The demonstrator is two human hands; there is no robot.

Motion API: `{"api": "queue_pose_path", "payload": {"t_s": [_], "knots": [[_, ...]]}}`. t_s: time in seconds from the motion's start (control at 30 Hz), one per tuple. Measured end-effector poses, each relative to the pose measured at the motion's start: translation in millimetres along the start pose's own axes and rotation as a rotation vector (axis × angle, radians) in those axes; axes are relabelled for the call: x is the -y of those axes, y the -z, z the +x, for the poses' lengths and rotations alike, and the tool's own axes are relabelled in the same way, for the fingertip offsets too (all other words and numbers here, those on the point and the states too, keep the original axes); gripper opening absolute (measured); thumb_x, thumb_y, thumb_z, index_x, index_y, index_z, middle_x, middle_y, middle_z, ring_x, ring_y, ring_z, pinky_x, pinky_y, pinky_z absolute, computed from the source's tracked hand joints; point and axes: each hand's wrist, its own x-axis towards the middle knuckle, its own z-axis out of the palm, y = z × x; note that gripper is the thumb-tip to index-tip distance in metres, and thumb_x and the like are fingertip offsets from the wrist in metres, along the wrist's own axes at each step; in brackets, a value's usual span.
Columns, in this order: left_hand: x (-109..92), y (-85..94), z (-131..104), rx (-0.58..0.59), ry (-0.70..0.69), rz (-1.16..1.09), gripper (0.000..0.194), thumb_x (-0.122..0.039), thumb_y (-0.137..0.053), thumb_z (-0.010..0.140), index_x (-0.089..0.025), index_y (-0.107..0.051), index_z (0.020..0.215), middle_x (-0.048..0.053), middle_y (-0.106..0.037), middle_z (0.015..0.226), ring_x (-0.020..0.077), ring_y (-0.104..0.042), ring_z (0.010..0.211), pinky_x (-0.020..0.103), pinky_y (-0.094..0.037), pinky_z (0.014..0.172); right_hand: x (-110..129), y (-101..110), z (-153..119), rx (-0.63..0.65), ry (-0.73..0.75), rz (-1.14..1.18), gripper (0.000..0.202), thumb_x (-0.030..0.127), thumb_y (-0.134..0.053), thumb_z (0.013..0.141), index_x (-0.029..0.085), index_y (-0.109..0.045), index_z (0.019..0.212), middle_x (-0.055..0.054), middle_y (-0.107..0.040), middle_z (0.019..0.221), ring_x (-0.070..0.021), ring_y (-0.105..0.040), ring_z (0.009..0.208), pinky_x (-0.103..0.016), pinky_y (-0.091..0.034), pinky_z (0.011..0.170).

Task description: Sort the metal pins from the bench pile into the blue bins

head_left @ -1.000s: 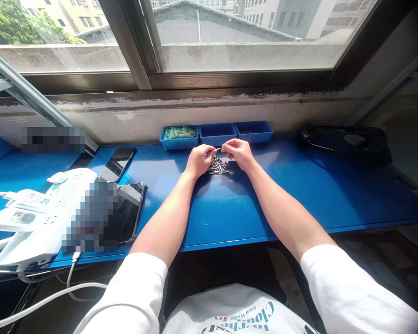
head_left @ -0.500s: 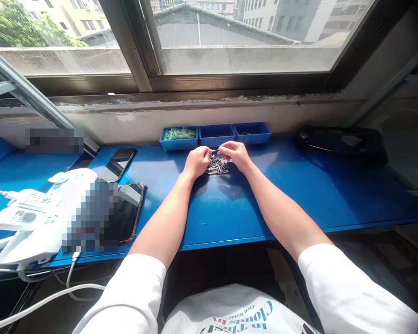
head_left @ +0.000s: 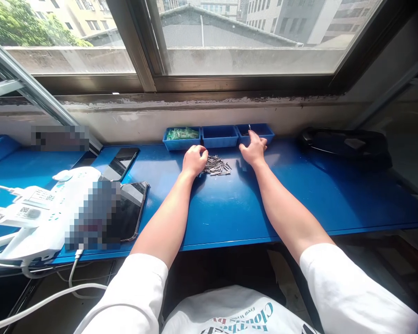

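So we've got a pile of pins (head_left: 218,166) on the blue desk (head_left: 226,213), and our left hand (head_left: 195,161) is right at its left edge, covering a bit of it. Thumb and index are curled together there, but we can't tell if there's a pin between them. Our right hand (head_left: 253,147) is over at the right bin (head_left: 269,135), blocking part of its front wall. One loose pin (head_left: 250,127) shows by the index fingertip; whether we're gripping it, we honestly can't tell.

The middle bin (head_left: 220,141) and left bin (head_left: 183,145) sit in the same row, the left one with green packets (head_left: 181,133) in it. Our left end is pretty cluttered: far phone (head_left: 122,163), near phone (head_left: 134,213) partly hidden by a pixelated patch, then a white power strip (head_left: 66,204) with plugs and a cable. All that's well apart from our hands, same for the black case (head_left: 346,146) on our right.
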Motion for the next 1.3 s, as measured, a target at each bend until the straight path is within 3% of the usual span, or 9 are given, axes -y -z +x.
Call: {"api": "queue_pose_path", "payload": {"t_s": [0.23,0.3,0.4,0.5,0.63,0.77,1.13,1.3], "knots": [[1.8,-0.5,1.2,0.005,0.014,0.03,0.025,-0.029,-0.044,0.086,-0.021,-0.067,0.092,0.007,-0.065,0.099,0.0218,-0.059,0.097,0.034,-0.047,0.09,-8.1,-9.8,2.4,0.081,-0.011,-0.042,0.078,0.034,-0.055,0.073,0.019,-0.025,0.144,-0.014,-0.015,0.154,-0.0359,-0.032,0.121,-0.056,-0.035,0.093],[2.7,-0.1,2.0,-0.011,0.015,0.042,0.025,-0.028,-0.043,0.085,-0.021,-0.067,0.09,0.008,-0.065,0.099,0.0225,-0.059,0.098,0.035,-0.047,0.091,-2.7,-8.6,-0.3,0.012,0.008,-0.033,0.072,0.033,-0.054,0.074,0.016,-0.032,0.141,-0.017,-0.021,0.151,-0.0358,-0.033,0.122,-0.054,-0.036,0.094],[4.1,-0.1,2.8,-0.025,0.026,0.049,0.023,-0.028,-0.045,0.084,-0.021,-0.067,0.088,0.008,-0.065,0.097,0.0232,-0.059,0.096,0.036,-0.047,0.09,8.6,-5.0,-6.9,-0.068,0.099,0.023,0.046,0.028,-0.05,0.078,0.014,-0.054,0.122,-0.016,-0.048,0.132,-0.0302,-0.042,0.117,-0.045,-0.038,0.096],[5.0,-0.7,2.8,-0.026,0.044,0.051,0.022,-0.028,-0.047,0.082,-0.021,-0.068,0.086,0.008,-0.065,0.094,0.0233,-0.059,0.094,0.036,-0.048,0.089,19.0,-2.0,-15.3,0.093,0.25,0.156,0.024,0.025,-0.046,0.08,0.016,-0.064,0.092,-0.009,-0.065,0.097,-0.021,-0.056,0.094,-0.032,-0.044,0.086],[4.8,-0.9,2.4,-0.025,0.037,0.063,0.022,-0.028,-0.048,0.081,-0.02,-0.068,0.084,0.008,-0.065,0.092,0.0229,-0.06,0.092,0.036,-0.048,0.089,27.5,-2.8,-25.0,0.359,0.372,0.198,0.018,0.026,-0.052,0.076,0.017,-0.065,0.085,-0.002,-0.065,0.076,-0.0143,-0.056,0.071,-0.024,-0.043,0.067],[4.1,-0.7,2.2,-0.011,0.032,0.067,0.022,-0.03,-0.048,0.081,-0.021,-0.068,0.085,0.007,-0.065,0.093,0.0225,-0.06,0.092,0.035,-0.048,0.088,31.0,-8.2,-28.6,0.349,0.431,0.128,0.017,0.026,-0.055,0.073,0.017,-0.066,0.082,-0.002,-0.064,0.075,-0.0149,-0.054,0.074,-0.023,-0.04,0.068],[3.2,-1.0,1.2,0.006,0.038,0.066,0.023,-0.029,-0.048,0.081,-0.019,-0.068,0.086,0.007,-0.065,0.093,0.0212,-0.06,0.092,0.033,-0.047,0.087,37.4,-17.1,-32.1,0.342,0.374,-0.015,0.026,0.039,-0.053,0.08,0.018,-0.065,0.073,-0.006,-0.065,0.082,-0.0176,-0.055,0.079,-0.026,-0.039,0.069],[3.1,-1.5,1.8,0.005,0.034,0.056,0.021,-0.028,-0.048,0.081,-0.019,-0.068,0.085,0.007,-0.065,0.092,0.0211,-0.06,0.091,0.033,-0.047,0.087,41.5,-16.3,-34.5,0.344,0.384,-0.06,0.023,0.036,-0.053,0.082,0.018,-0.065,0.074,-0.007,-0.066,0.084,-0.0186,-0.057,0.082,-0.027,-0.04,0.071]]}}
